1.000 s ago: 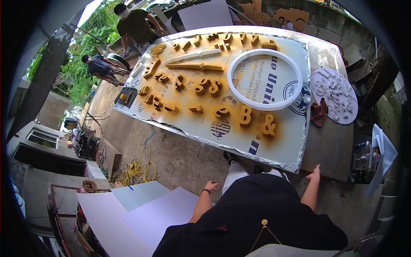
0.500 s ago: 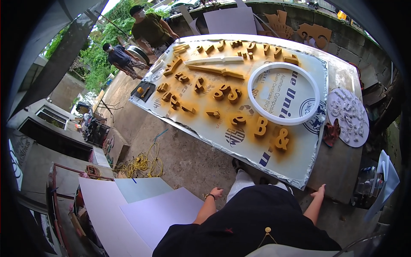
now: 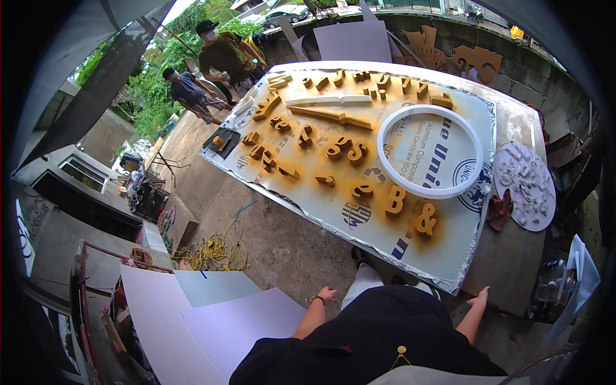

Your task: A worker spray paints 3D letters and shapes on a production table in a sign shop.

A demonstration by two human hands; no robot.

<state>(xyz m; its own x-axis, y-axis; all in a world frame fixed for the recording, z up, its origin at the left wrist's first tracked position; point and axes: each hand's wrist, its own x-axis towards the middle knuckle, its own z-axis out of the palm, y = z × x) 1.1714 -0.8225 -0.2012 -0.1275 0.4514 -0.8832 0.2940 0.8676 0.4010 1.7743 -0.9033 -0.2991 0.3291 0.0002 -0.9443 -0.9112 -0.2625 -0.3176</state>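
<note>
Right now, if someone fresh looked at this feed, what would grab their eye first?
Most likely the large silvery sheet lying across the middle, covered with gold-painted cut-out letters ringed by yellow overspray. On its right part lies a big white ring, and just past the sheet's right edge, a white round disc. Two people stand at the far left corner, while the left hand and right hand hang empty near the lower edge.

Single view only: head-worn fisheye, high above standing wearer, looking steeply down and forward. Own torso, left hand (image 3: 326,295), right hand (image 3: 479,298) near at lower edge. Big sheet (image 3: 449,269) with gold letters mid-distance ahead; two people (image 3: 221,58) far, top left. Rim bends edges.
</note>
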